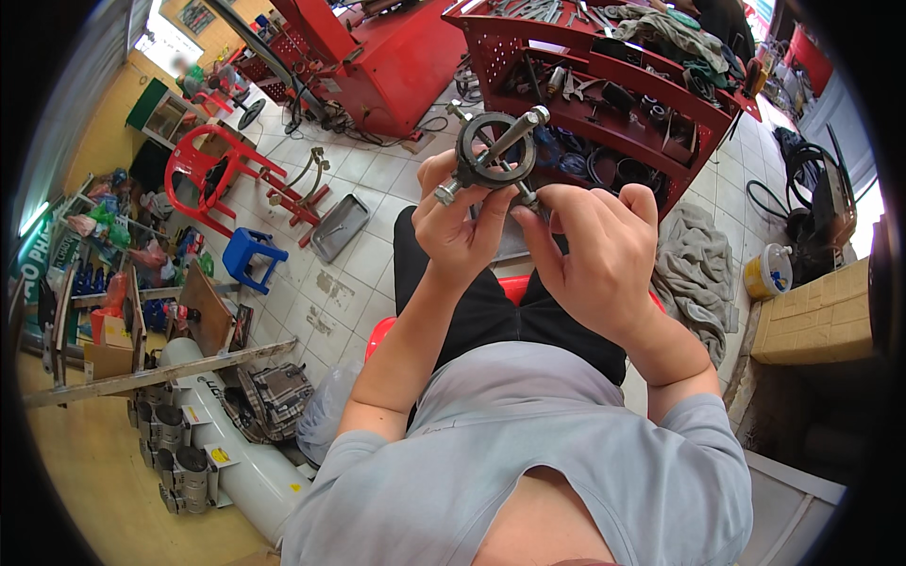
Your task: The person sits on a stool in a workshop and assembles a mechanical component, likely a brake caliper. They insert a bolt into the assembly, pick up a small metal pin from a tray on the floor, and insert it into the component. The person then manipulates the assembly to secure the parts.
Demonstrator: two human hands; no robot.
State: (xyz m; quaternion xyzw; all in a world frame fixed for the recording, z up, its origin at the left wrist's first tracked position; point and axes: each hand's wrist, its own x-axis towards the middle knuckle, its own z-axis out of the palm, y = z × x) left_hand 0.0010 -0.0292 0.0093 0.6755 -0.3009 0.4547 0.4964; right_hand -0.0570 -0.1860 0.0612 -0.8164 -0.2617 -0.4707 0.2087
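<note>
Above my lap I hold a dark metal ring puller (466, 149), a round frame with several bolts sticking out of its rim and one long bolt lying across its opening. My left hand (462, 222) grips the ring from below and from the left, fingers partly behind it. At the ring's lower right, my right hand (596, 247) has its thumb and forefinger closed at the head of a small bolt (527, 196) that projects from the rim. The other fingers of that hand are curled.
Ahead stands a red tool cart (604, 66) loaded with wrenches, rags and parts. A grey metal tray (341, 228), a blue stool (253, 257) and a red chair (193, 179) are at the left. Right of my legs lies a grey cloth (694, 274) near a yellow tub (766, 274).
</note>
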